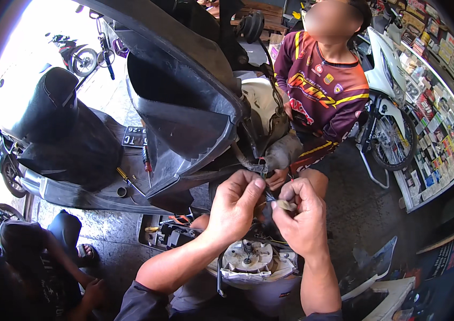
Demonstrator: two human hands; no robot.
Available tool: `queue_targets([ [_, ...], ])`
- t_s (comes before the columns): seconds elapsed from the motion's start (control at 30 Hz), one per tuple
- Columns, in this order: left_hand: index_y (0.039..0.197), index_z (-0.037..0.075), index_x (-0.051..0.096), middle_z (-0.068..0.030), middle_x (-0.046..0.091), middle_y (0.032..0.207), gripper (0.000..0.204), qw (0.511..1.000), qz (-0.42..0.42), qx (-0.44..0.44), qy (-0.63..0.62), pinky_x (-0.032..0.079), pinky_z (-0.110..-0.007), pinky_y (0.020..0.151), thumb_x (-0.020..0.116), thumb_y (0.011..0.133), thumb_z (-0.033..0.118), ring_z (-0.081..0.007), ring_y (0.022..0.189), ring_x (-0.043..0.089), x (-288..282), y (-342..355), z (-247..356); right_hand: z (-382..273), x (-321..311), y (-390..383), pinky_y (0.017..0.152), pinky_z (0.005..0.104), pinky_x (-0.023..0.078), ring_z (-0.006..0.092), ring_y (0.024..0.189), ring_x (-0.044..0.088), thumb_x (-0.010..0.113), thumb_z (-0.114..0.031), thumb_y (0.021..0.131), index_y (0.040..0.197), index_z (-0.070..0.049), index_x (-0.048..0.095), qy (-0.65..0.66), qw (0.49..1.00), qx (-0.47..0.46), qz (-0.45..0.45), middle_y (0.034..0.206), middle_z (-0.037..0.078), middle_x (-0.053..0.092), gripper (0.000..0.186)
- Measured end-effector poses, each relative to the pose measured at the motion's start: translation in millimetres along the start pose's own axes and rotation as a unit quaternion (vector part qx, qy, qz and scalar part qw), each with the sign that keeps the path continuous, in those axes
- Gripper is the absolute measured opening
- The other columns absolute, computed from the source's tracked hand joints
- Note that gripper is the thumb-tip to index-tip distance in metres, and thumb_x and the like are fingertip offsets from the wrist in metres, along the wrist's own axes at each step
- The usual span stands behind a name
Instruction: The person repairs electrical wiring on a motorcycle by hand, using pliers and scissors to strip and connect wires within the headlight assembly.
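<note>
My left hand (pixel 235 203) is closed in a pinch, thumb against forefinger, on thin wires (pixel 264 170) hanging from the front of the stripped scooter (pixel 189 123). Close beside it, my right hand (pixel 303 216) is closed too, its thumb and fingers gripping a small tan piece (pixel 286 206) whose kind I cannot make out. A dark strand (pixel 270 196) runs between the two hands. Below my wrists lies a headlight unit (pixel 247 262), its pale back facing up. Behind my fingers, part of another person's hand (pixel 277 180) shows.
Across from me is a person in a maroon jersey (pixel 317 80). A yellow-handled screwdriver (pixel 122 173), a red-handled one (pixel 147 162) and a dark ring (pixel 122 191) lie on the footboard. Another person (pixel 40 257) sits lower left. A white motorcycle (pixel 390 107) stands behind, beside a sticker-covered display case (pixel 440 123).
</note>
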State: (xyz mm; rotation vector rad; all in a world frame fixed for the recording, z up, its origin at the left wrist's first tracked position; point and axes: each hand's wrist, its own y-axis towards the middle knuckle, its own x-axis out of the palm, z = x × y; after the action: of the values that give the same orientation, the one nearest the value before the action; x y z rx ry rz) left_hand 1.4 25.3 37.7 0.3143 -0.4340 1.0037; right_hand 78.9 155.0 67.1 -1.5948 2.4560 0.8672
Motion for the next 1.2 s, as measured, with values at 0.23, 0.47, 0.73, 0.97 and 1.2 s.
queue_targets([
  [0.23,0.097,0.001,0.057,0.0029,0.054,0.076,0.016,0.986,0.032,0.095,0.132,0.040,-0.022,0.059,0.057,0.104,0.015,-0.0036,0.069,0.045,2,-6,-5,3,-9,0,0.065,0.0200,0.045,0.0035,0.074,0.054,0.071,-0.009,0.092,0.096,-0.001,0.061,0.116,0.991,0.051,-0.039,0.084,-0.001,0.059,0.013],
  [0.47,0.094,0.003,0.054,-0.0029,0.055,0.082,0.010,0.942,0.027,0.303,0.143,0.043,-0.028,0.072,0.056,0.101,0.011,-0.0112,0.074,0.050,-8,-24,-9,3,-13,2,0.053,0.0189,0.036,0.0019,0.061,0.047,0.069,-0.014,0.096,0.099,-0.003,0.064,0.308,0.926,0.215,-0.032,0.077,-0.005,0.057,0.012],
  [0.73,0.093,-0.001,0.073,-0.0112,0.063,0.095,0.027,0.739,-0.157,0.503,0.420,0.051,-0.040,0.076,0.078,0.075,0.019,-0.0289,0.084,0.061,-19,-27,18,3,-9,4,0.052,0.0175,0.033,0.0005,0.060,0.044,0.069,-0.013,0.096,0.102,-0.003,0.065,0.279,0.946,0.159,-0.039,0.080,-0.005,0.059,0.012],
  [0.97,0.084,-0.003,0.068,-0.0165,0.065,0.097,0.017,0.743,-0.086,0.554,0.366,0.057,-0.038,0.075,0.074,0.072,0.006,-0.0291,0.081,0.066,-27,-41,10,6,-6,7,0.050,0.0173,0.034,0.0006,0.059,0.045,0.070,-0.012,0.095,0.105,-0.003,0.066,0.305,0.936,0.169,-0.038,0.081,-0.004,0.060,0.014],
  [1.2,0.099,-0.004,0.066,-0.0073,0.070,0.089,0.016,0.924,-0.051,0.156,0.346,0.053,-0.026,0.067,0.074,0.086,0.003,-0.0087,0.079,0.064,-10,-23,14,1,-7,3,0.065,0.0167,0.043,0.0025,0.076,0.054,0.072,-0.007,0.092,0.110,-0.003,0.062,0.281,0.946,0.155,-0.053,0.088,-0.003,0.060,0.020],
])
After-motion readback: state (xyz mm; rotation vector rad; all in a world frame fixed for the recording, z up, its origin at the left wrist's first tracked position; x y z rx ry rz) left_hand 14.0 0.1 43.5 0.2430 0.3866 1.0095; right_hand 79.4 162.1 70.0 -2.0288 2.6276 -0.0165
